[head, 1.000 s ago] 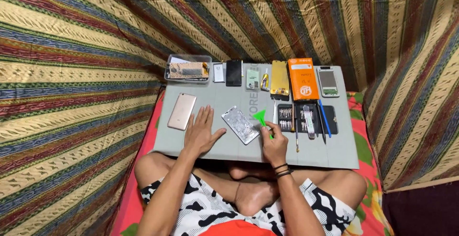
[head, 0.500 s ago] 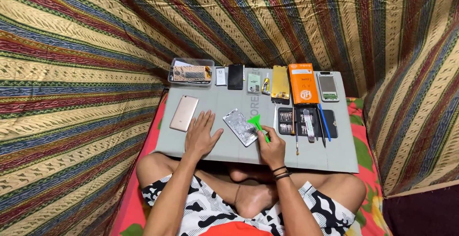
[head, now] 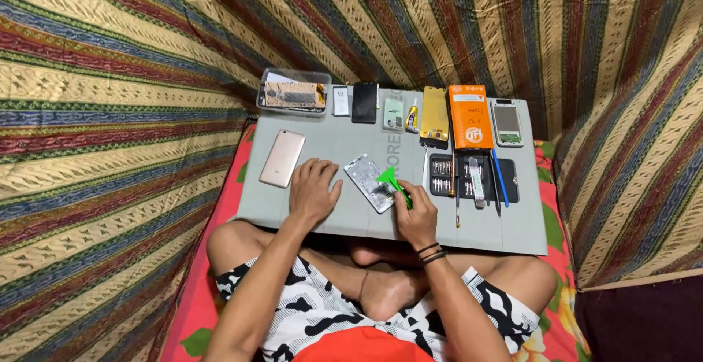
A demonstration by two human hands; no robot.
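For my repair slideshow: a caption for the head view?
Right hand works a green tool on an opened phone; left hand rests beside.

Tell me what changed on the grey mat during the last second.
Almost nothing changed. The right hand still holds the green plastic pry tool at the edge of the opened silver phone body. The left hand still rests flat on the grey mat beside it. The gold phone stayed in place.
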